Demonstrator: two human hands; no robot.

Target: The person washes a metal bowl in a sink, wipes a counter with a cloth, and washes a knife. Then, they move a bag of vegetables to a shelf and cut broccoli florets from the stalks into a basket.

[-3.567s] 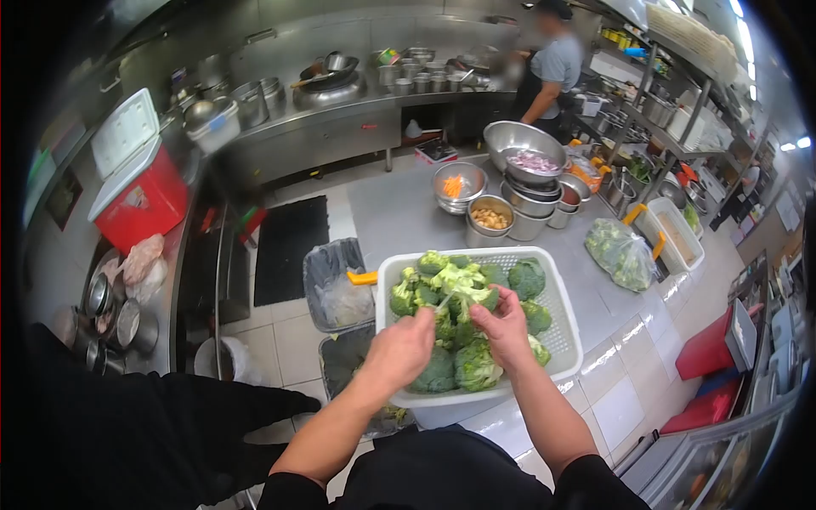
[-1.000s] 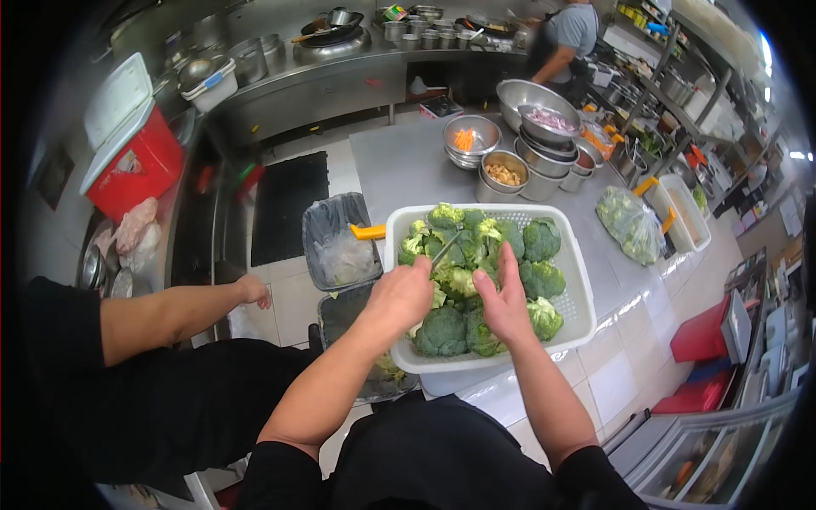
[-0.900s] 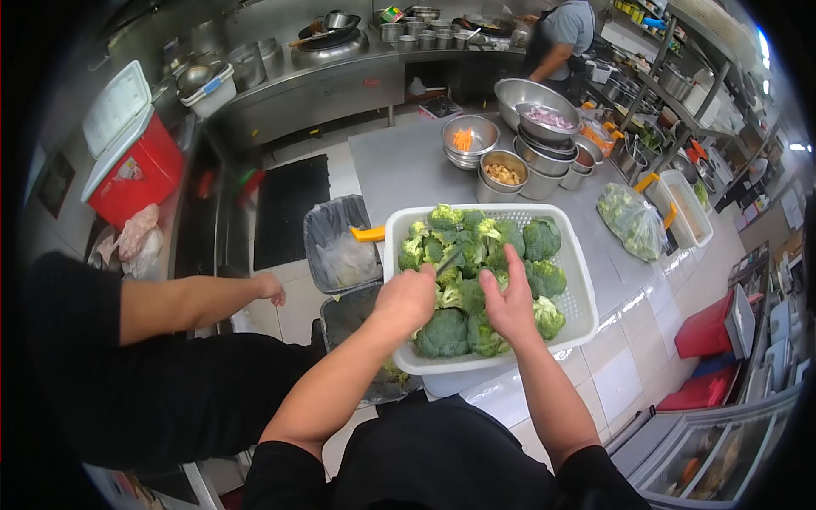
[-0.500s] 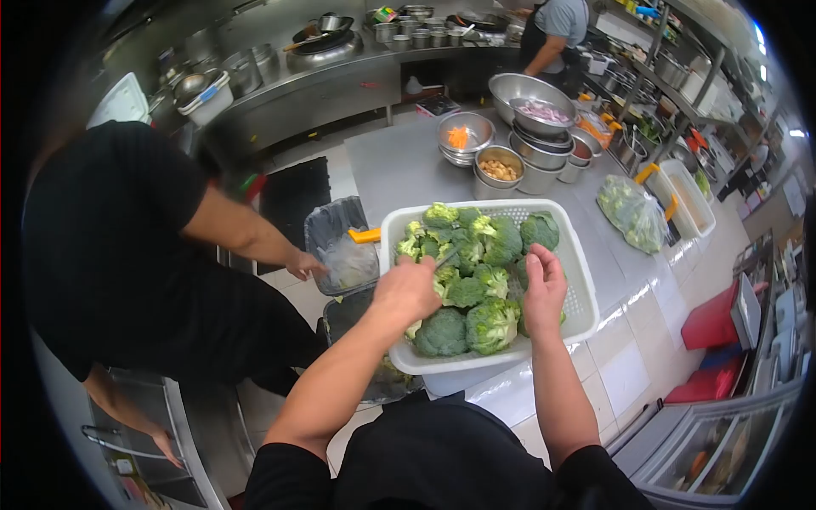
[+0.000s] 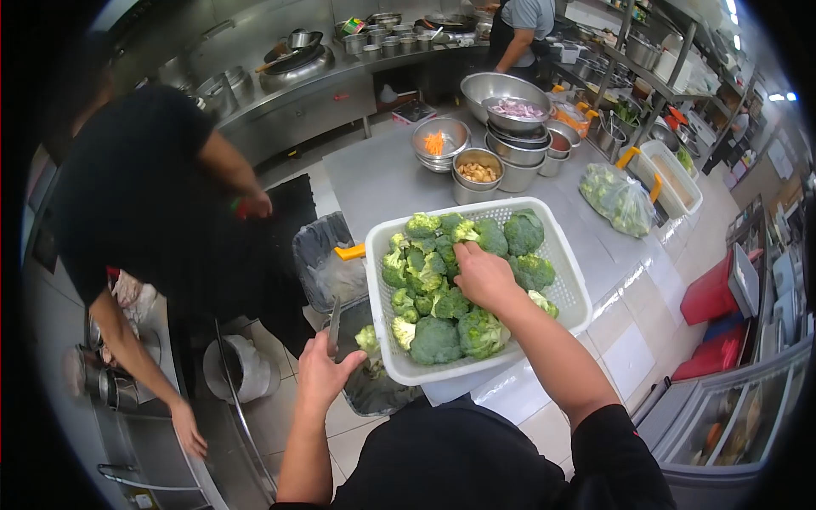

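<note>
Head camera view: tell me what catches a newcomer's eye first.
A white basket heaped with green broccoli sits at the counter's near edge, and the right hand rests on the pile. Left of the basket, over a bin on the floor, the left hand has a knife in its grip, blade up. Metal bowls of cut food stand at the counter's far end.

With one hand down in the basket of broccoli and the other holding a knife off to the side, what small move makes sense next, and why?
Probably lift out one head: the right hand already rests on the broccoli piled in the white basket, while the left hand holds the knife over the bin beside it, with a cut piece near the blade.
</note>
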